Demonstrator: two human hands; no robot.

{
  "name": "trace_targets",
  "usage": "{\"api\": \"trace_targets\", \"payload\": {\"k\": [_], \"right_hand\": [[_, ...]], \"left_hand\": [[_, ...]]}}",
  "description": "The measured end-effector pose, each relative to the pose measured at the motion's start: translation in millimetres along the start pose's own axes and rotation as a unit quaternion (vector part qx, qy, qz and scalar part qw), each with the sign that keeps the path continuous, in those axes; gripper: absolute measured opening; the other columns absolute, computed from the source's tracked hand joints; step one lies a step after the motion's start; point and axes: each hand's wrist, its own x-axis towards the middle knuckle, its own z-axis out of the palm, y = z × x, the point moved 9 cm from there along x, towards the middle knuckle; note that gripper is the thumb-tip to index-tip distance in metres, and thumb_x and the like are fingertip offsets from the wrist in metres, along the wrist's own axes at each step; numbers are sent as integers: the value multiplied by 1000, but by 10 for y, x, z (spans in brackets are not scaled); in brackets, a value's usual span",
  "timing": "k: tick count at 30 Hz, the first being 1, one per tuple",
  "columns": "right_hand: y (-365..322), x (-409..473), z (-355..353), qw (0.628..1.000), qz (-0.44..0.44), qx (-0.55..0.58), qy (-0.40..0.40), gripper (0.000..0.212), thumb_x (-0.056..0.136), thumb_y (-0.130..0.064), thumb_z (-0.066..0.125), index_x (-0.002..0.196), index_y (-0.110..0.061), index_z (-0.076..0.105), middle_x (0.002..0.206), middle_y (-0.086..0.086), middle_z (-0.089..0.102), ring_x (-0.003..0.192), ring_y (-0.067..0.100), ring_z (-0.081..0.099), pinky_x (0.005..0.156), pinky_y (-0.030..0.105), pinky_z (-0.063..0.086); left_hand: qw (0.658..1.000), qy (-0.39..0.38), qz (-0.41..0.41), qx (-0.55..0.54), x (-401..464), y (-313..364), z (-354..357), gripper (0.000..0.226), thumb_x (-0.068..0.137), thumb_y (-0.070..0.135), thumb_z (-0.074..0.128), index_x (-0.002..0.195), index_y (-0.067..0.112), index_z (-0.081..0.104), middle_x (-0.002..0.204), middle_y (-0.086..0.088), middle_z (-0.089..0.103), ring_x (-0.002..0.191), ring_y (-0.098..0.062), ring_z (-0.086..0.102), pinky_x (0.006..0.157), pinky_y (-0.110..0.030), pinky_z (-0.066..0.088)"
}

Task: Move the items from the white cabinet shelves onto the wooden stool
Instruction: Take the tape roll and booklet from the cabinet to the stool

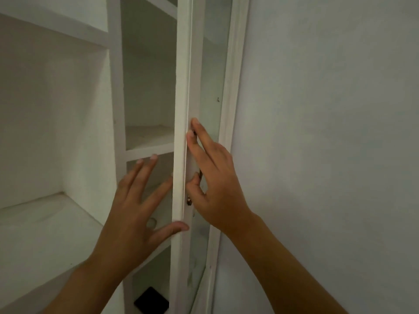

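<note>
The white cabinet door (181, 123) stands ajar, seen edge-on, with a glass pane behind its frame. My right hand (217, 184) is on the door's outer face, fingers and thumb around its thin bronze handle (189, 200). My left hand (133, 205) is spread open on the inner side, with the thumb touching the door's edge and nothing held. A flat black item (151, 300) lies on a low shelf. A small pale round thing (151, 222) shows on the shelf behind my left hand. The wooden stool is out of view.
The white shelves (45, 223) to the left and the compartment (149, 134) above my hands show nothing on them. A plain pale wall (328, 132) fills the right side. The door frame (229, 123) runs beside the wall.
</note>
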Motion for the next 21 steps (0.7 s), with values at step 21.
{"api": "trace_targets", "payload": {"k": [21], "right_hand": [[467, -752, -1544, 962, 50, -267, -27, 60, 107, -32, 62, 159, -9, 43, 172, 10, 29, 162, 23, 21, 127, 51, 25]], "left_hand": [[973, -22, 70, -217, 430, 1436, 1082, 98, 87, 82, 51, 162, 23, 31, 169, -2, 32, 153, -27, 34, 112, -67, 42]]}}
